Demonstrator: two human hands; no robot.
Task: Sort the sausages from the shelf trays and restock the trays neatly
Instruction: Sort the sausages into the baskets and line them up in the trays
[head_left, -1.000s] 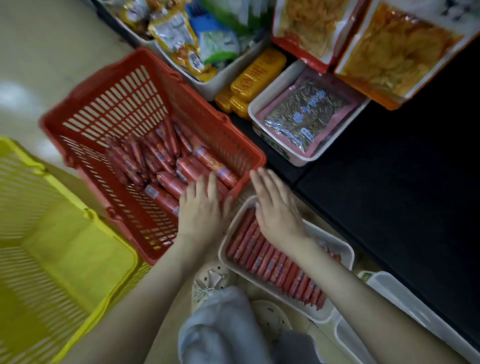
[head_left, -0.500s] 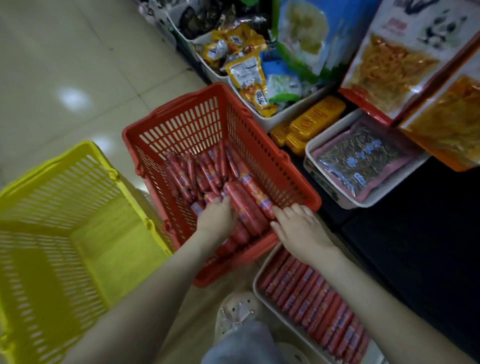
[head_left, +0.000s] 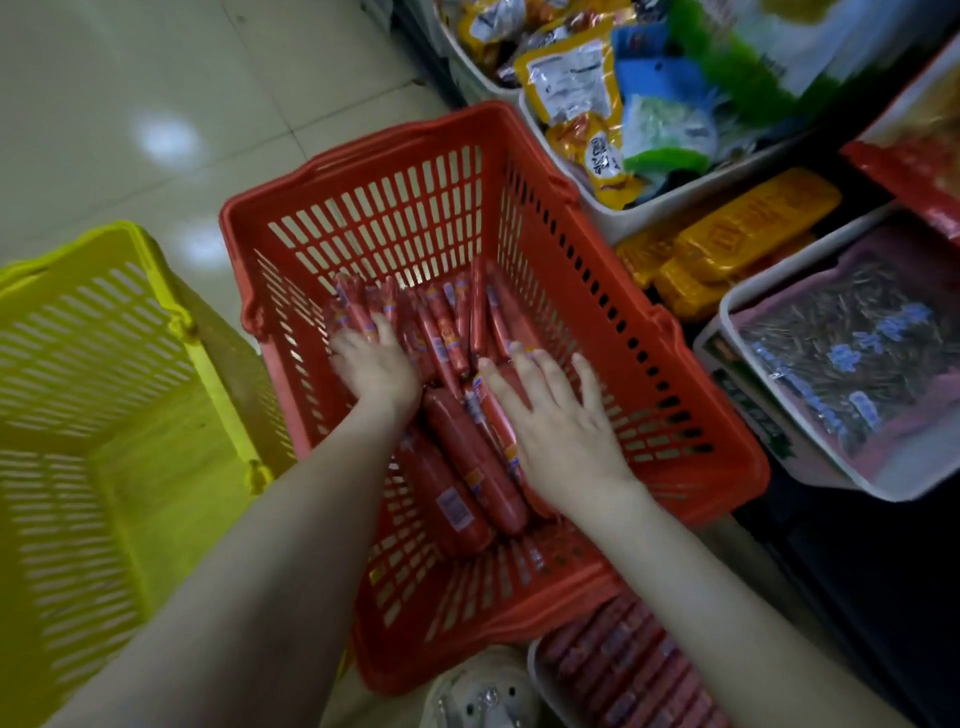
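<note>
A red plastic basket (head_left: 675, 415) on the floor holds a heap of red sausages: thin ones (head_left: 447, 322) at its far end, thick ones (head_left: 467, 467) nearer me. Both hands are down inside it. My left hand (head_left: 376, 364) lies on the thin sausages at the left, its fingers spread over them. My right hand (head_left: 556, 415) rests flat with straight, spread fingers on the sausages at the right. A white tray (head_left: 535, 670) packed with rows of thin sausages (head_left: 623, 670) shows at the bottom edge, beside the basket.
A yellow basket (head_left: 104, 415) stands to the left. On the low shelf to the right are white tubs of snack packets (head_left: 623, 104), yellow packs (head_left: 727, 239) and a tub with a seed packet (head_left: 857, 353). My shoe (head_left: 478, 696) is below the red basket.
Both hands left the sausage tray and moved forward into the red basket, now lying on the sausages there. The view swung up and left, so the tray slid to the bottom edge.
</note>
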